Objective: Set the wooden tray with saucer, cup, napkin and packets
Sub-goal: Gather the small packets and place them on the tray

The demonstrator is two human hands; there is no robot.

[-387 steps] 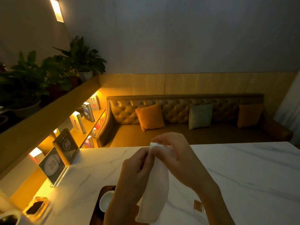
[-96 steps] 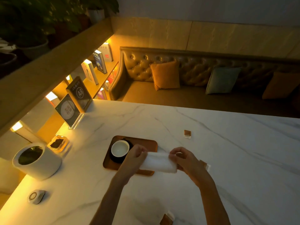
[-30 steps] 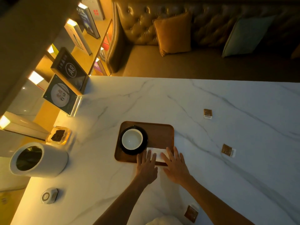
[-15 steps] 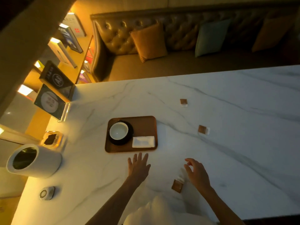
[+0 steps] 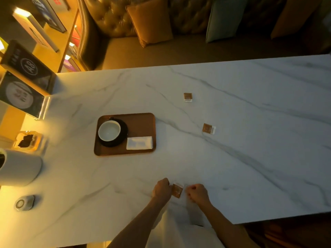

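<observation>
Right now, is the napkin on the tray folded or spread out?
Folded. The napkin lies flat as a compact white rectangle in the near right corner of the wooden tray, beside the saucer.

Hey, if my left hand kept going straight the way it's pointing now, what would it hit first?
Probably the brown packet right beside your left hand: its knuckles face right, toward your right hand on the packet's other side. It may already be touching the packet; the dim picture leaves that unclear.

White napkin (image 5: 139,143), black saucer (image 5: 123,133)
</observation>
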